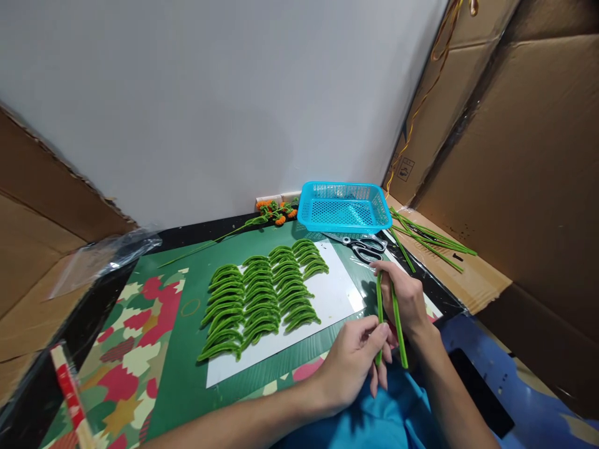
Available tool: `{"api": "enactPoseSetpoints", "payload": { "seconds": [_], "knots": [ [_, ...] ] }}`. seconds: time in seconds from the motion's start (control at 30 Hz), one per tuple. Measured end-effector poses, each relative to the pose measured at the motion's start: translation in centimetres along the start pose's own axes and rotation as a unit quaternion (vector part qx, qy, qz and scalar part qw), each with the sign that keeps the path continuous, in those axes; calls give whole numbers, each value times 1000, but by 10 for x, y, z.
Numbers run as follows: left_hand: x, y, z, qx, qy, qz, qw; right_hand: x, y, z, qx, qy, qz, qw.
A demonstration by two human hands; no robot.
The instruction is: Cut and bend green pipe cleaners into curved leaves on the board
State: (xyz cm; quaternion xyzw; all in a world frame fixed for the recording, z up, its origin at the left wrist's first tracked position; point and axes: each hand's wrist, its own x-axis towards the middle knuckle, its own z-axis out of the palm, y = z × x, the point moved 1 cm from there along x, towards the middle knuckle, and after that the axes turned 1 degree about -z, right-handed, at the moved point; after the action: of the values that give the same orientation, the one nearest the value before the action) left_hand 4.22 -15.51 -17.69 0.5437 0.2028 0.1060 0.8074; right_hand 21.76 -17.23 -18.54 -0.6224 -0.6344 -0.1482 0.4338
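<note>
Two green strips (398, 315) hang side by side between the person's hands, low over the lap and near the front edge of the table. The right hand (408, 296) grasps them near their upper ends, its fingers curled around them, while the left hand (350, 355) pinches the nearer-left strip low down between thumb and fingers; the other strip's lower end sticks out free beside it. Whether the strips join inside the right hand cannot be told. To the left, bent green pieces (262, 296) lie in four columns on a white sheet (337, 296), the column closest to the basket being the shortest. The sheet rests on a green mat (193, 280) with a patterned strip along its left end. Just beyond the right hand lie scissors (347, 241) with black handles, and behind them stands a blue basket (344, 229). Orange flowers (280, 220) lie left of the basket, their long stem running out over the mat. More green stems (428, 237) lie loosely piled to the right, partly on cardboard (482, 284). A clear plastic bag (105, 255) sits at the far left.
</note>
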Motion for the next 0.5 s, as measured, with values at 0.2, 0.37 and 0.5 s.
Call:
{"api": "enactPoseSetpoints", "payload": {
  "seconds": [0.2, 0.37, 0.5],
  "knots": [
    [2, 0, 1, -22, -46, -16, 999, 2, -3, -3, -29, -17, 5, 999],
    [5, -5, -1, -78, -76, -48, 993, 1, -1, 0, -28, -24, 21, 999],
    [6, -3, -1, -96, -88, -54, 990, 2, -1, 2, -12, -33, 45, 998]
  ]
}}
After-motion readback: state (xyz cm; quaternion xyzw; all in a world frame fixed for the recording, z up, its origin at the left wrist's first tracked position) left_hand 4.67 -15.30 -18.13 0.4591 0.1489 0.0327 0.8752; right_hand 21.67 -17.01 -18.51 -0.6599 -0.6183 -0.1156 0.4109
